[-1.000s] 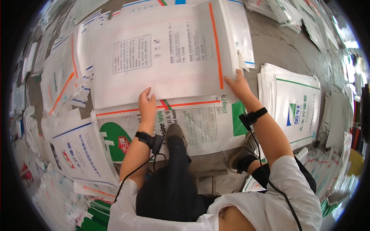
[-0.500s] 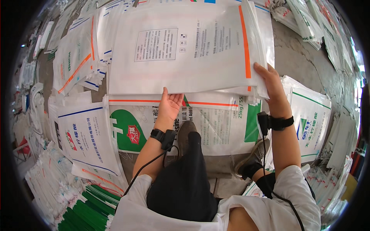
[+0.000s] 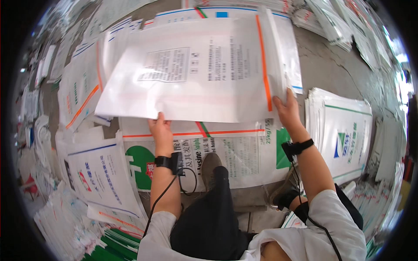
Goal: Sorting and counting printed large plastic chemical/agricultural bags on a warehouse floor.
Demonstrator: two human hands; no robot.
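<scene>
So, head view: white orange-striped sacks point(image 3: 196, 98) lie just beyond the green-printed sack point(image 3: 244, 158), left hand point(image 3: 161, 130) pinching the edge nearest it, right hand point(image 3: 288, 109) gripping the right corner; uneven pull could make layers slip and fan.

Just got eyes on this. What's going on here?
A person is handling a flat white sack with an orange stripe. The left hand is at its near edge, the right hand by its near right corner. A sack with green patches lies on the near side, with other sacks to the left and right.
</scene>
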